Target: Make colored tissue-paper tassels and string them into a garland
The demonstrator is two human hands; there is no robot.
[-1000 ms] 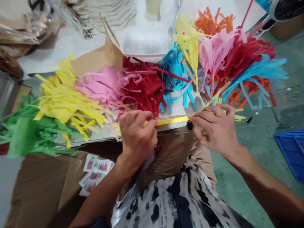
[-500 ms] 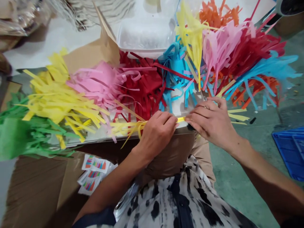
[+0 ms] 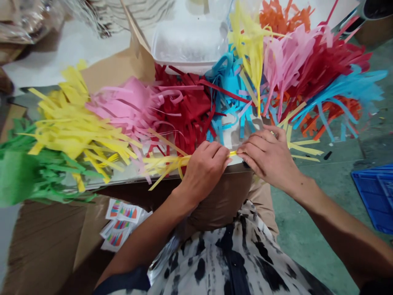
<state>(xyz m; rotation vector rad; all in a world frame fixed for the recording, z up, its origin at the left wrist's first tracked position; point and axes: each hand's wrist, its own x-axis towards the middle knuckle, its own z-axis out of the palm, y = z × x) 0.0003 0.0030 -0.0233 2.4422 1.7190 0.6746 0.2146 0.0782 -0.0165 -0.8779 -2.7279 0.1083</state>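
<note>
Both hands grip one yellow paper tassel (image 3: 162, 164) at the table's front edge, its middle pulled into a thin twisted band between them. My left hand (image 3: 207, 166) is closed around it, and cut strips fan out to the left. My right hand (image 3: 265, 151) pinches the band a short gap away, with more yellow strips (image 3: 305, 148) sticking out past its far side. Behind my hands lie blue strips (image 3: 227, 82) and a red fringed bundle (image 3: 190, 110). The fingertips partly hide the band.
Pink (image 3: 129, 102), yellow (image 3: 73, 123) and green fringe (image 3: 39, 172) lie leftward; more coloured fringe (image 3: 291, 61) is piled at right. A white foam tray (image 3: 188, 45) stands behind, beside brown paper (image 3: 119, 65). Printed cards (image 3: 121, 223) sit low left, a blue crate (image 3: 374, 196) on the floor.
The gap of yellow band between my hands is slightly shorter, my right hand having shifted a little left. Both hands keep their hold, and the strips at the right are spread differently.
</note>
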